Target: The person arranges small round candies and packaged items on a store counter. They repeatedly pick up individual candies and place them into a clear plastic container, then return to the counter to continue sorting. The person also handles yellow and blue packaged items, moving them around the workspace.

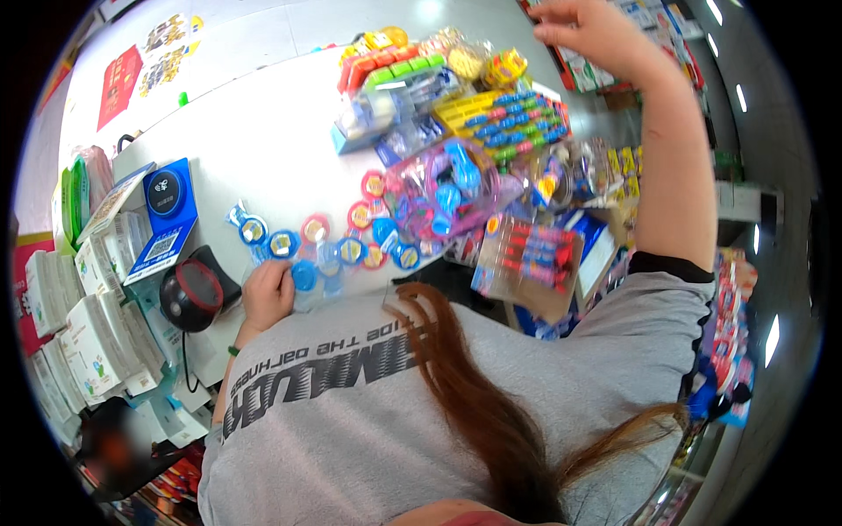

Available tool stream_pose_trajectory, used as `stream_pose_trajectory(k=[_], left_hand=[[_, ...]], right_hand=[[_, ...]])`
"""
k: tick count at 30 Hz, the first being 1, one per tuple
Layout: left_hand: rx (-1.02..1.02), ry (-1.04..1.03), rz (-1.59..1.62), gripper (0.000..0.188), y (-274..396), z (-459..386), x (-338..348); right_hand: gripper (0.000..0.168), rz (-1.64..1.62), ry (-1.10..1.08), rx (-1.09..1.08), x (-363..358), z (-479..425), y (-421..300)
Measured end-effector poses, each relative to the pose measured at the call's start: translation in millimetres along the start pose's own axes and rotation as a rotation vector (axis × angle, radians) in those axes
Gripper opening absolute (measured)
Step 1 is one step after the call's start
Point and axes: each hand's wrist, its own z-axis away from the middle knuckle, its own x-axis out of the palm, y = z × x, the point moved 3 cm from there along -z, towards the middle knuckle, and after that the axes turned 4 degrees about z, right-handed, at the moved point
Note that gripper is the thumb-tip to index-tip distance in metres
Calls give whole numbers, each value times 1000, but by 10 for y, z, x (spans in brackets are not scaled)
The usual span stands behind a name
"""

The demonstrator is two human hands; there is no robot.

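My left hand point(268, 292) rests at the near edge of the white counter point(263, 164), fingers curled. Its fingertips touch or nearly touch a blue round plastic piece point(304, 275); whether they grip it I cannot tell. Beside it lie several small blue and pink round-headed pieces with labels, among them a blue one point(284, 243) and a pink one point(316, 227). A clear purple plastic jar point(487, 197) with blue pieces inside lies right of them. Out at the upper right, my right hand point(571, 26) is raised, fingers apart, nothing visible in it; the frame cuts off part of it.
Packaged goods point(395, 69) pile up behind the jar. A cardboard display box point(526, 260) of red and blue items sits at the right. On the left are a black barcode scanner point(192, 294), a blue payment-code stand point(164, 217) and stacked white packs point(99, 342).
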Motion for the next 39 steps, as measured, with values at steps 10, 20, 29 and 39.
stream_pose_trajectory(k=[10, 20, 29, 39], left_hand=[[3, -6, -2, 6, 44, 28, -17], [44, -20, -25, 9, -3, 80, 42], [73, -13, -57, 7, -56, 104, 18], [63, -2, -59, 9, -33, 112, 60]], right_hand=[[39, -54, 357, -560, 117, 2080, -819], [25, -182, 909, 187, 1695, 3185, 55], [40, -326, 733, 384, 2364, 3146, 306], [15, -548, 693, 308, 2395, 3113, 460]])
